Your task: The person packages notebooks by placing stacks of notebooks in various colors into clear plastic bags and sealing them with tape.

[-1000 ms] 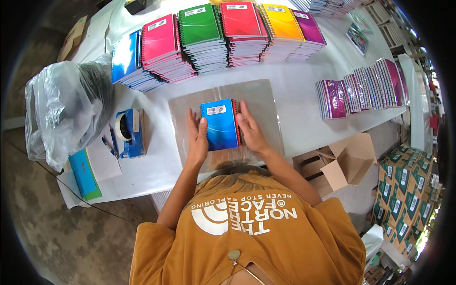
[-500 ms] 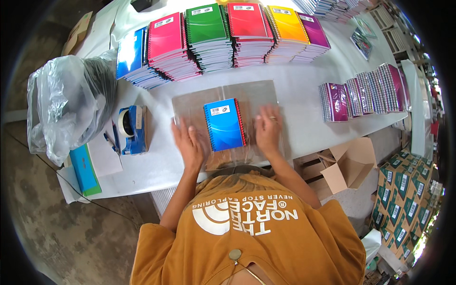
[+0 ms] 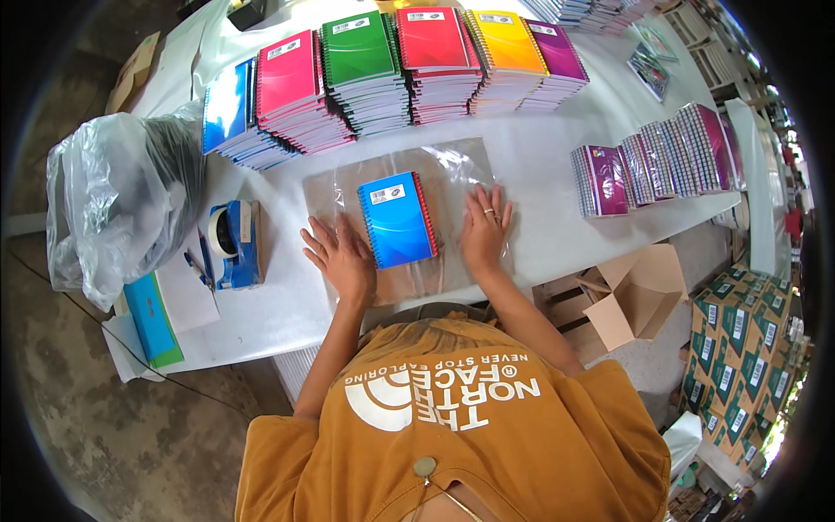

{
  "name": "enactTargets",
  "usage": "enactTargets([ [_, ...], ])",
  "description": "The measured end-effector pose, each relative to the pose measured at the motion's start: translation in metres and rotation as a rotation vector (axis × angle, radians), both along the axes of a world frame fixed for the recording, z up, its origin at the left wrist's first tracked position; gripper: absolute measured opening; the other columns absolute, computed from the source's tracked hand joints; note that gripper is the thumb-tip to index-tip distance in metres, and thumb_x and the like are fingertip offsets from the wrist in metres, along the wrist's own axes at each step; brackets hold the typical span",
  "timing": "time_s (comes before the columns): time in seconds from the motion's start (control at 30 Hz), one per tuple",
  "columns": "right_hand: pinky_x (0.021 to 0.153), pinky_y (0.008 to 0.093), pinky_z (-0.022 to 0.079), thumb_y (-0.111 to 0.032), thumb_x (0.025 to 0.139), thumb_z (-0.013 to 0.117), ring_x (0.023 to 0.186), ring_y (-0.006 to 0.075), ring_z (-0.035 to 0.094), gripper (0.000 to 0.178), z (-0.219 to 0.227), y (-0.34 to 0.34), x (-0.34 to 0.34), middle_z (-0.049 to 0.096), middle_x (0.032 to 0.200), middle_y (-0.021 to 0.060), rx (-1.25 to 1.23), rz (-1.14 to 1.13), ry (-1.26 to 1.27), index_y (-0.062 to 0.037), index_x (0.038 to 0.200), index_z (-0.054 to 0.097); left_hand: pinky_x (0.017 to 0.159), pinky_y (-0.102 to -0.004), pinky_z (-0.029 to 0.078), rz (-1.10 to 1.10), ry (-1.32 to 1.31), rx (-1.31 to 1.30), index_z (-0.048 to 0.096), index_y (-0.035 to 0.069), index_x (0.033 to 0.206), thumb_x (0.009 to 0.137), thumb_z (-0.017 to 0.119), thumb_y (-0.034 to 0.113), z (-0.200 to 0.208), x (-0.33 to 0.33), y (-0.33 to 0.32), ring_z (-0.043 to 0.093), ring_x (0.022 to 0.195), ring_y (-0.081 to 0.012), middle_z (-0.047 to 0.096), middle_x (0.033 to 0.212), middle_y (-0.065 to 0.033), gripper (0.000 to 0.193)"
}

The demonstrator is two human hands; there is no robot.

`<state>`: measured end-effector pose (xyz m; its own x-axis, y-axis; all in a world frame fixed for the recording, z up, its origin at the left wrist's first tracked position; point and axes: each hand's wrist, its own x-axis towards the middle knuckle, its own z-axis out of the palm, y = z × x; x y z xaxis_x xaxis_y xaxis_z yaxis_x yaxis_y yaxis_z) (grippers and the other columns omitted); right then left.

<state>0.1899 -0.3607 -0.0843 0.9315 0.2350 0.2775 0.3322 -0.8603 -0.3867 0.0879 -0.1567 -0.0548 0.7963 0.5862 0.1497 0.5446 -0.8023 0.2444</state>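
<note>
A blue spiral notebook (image 3: 396, 222) lies near the middle of a clear plastic sheet (image 3: 452, 283), with a red spiral showing along its right edge. Beneath the plastic is a brown board or sheet (image 3: 335, 187). My left hand (image 3: 341, 257) rests with spread fingers on the plastic, just left of the notebook. On the other side my right hand (image 3: 485, 228), wearing a ring, lies flat on the plastic's right part, apart from the notebook. Neither hand grips anything.
Stacks of coloured spiral notebooks (image 3: 361, 52) line the far side of the white table (image 3: 539, 196). Left are a blue tape dispenser (image 3: 241, 252), a pen (image 3: 203, 270) and a plastic bag (image 3: 122, 191). Wrapped purple notebooks (image 3: 652, 165) stand right, above an open cardboard box (image 3: 639, 296).
My hands, blurred earlier, now lie still and flat on the plastic. The right hand has come down slightly nearer its edge. The whole view has shifted a little.
</note>
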Motion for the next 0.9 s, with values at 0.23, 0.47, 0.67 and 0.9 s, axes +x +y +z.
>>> enactTargets([
  [0.23,0.095,0.0441,0.035,-0.008,0.082,0.061,0.106,0.0279,0.053,0.045,0.026,0.005,0.003,0.060,0.104,0.0078,0.309,-0.088,0.139,-0.0054,0.124,0.047,0.073,-0.0342,0.048,0.154,-0.338,-0.491,0.042,0.002,0.130,0.078,0.068,0.009,0.024,0.009,0.020,0.060,0.080,-0.0221,0.061,0.094,-0.0095,0.059],
  [0.47,0.067,0.0335,0.050,-0.010,0.075,0.069,0.073,0.0203,0.063,0.037,0.046,-0.016,0.040,0.064,0.083,0.0089,0.591,-0.212,0.480,-0.0015,0.109,0.055,0.056,-0.0274,0.042,0.267,-0.183,-0.880,0.070,0.000,0.085,0.085,0.065,0.017,0.032,0.003,0.055,0.053,0.056,-0.0105,0.065,0.069,-0.0046,0.018],
  [0.67,0.066,0.0341,0.049,-0.012,0.076,0.067,0.071,0.0239,0.064,0.018,0.070,-0.013,0.046,0.067,0.082,0.0120,0.312,-0.145,0.534,-0.0008,0.089,0.062,0.058,-0.0337,0.046,-0.036,-0.379,-0.091,0.070,0.008,0.092,0.085,0.064,0.016,0.022,0.001,0.049,0.059,0.062,-0.0226,0.065,0.082,-0.0085,0.012],
  [0.9,0.061,0.0297,0.049,-0.013,0.081,0.065,0.070,0.0174,0.064,0.018,0.072,-0.004,0.051,0.066,0.077,0.0076,0.742,-0.125,0.775,0.0002,0.092,0.061,0.063,-0.0363,0.047,0.084,-0.320,-0.133,0.066,0.011,0.092,0.082,0.067,0.016,0.023,0.004,0.041,0.059,0.076,-0.0258,0.059,0.087,-0.0088,0.011],
])
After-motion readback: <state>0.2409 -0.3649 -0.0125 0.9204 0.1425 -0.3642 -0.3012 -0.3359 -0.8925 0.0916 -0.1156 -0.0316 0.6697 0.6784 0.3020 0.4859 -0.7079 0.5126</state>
